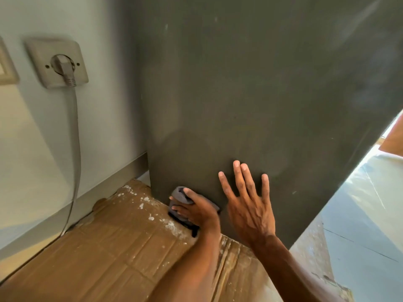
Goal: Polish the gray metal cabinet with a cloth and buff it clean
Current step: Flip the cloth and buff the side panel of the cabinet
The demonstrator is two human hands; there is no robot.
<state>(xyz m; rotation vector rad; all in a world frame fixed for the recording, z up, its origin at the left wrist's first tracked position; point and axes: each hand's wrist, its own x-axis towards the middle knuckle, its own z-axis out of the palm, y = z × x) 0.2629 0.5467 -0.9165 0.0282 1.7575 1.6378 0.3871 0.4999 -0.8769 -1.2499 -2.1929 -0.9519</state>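
Observation:
The gray metal cabinet (pixel 250 94) fills the upper right of the head view, its flat side panel facing me with faint smears. My left hand (pixel 197 211) grips a bunched dark gray cloth (pixel 180 196) and holds it against the panel's bottom left corner, just above the floor. My right hand (pixel 248 200) lies flat on the panel to the right of the cloth, fingers straight and spread, holding nothing.
Brown cardboard (pixel 113 247) speckled with white paint covers the floor under the cabinet. A wall socket (pixel 57 62) with a gray plug and its cable (pixel 75 131) hangs down the white wall on the left. Pale floor (pixel 362 225) shows at right.

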